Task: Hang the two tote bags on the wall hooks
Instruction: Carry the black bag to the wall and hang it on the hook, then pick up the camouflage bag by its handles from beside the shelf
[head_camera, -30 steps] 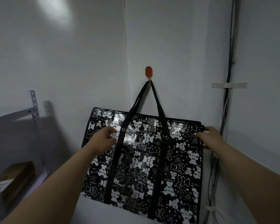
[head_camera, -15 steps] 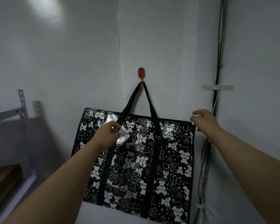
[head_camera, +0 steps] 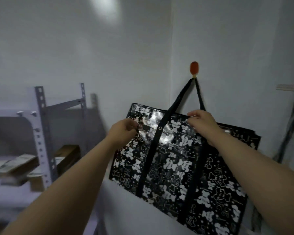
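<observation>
A black tote bag [head_camera: 176, 167] printed with white bears hangs by its black straps from an orange wall hook [head_camera: 194, 68]. The bag tilts, its right side lower. My left hand [head_camera: 124, 131] pinches the glossy front near the upper left, beside the left strap. My right hand [head_camera: 202, 123] grips the bag's top edge between the two straps. Only one tote bag and one hook are in view.
A grey metal shelving rack [head_camera: 42, 133] stands at the left with cardboard boxes [head_camera: 20, 167] on its shelf. Dark cables [head_camera: 290, 126] run down the wall at the far right, under a white label strip [head_camera: 289, 87].
My right hand has moved from the air at the bag's right corner to its top edge between the straps. The view has swung left, showing more of the rack, and the bag now tilts.
</observation>
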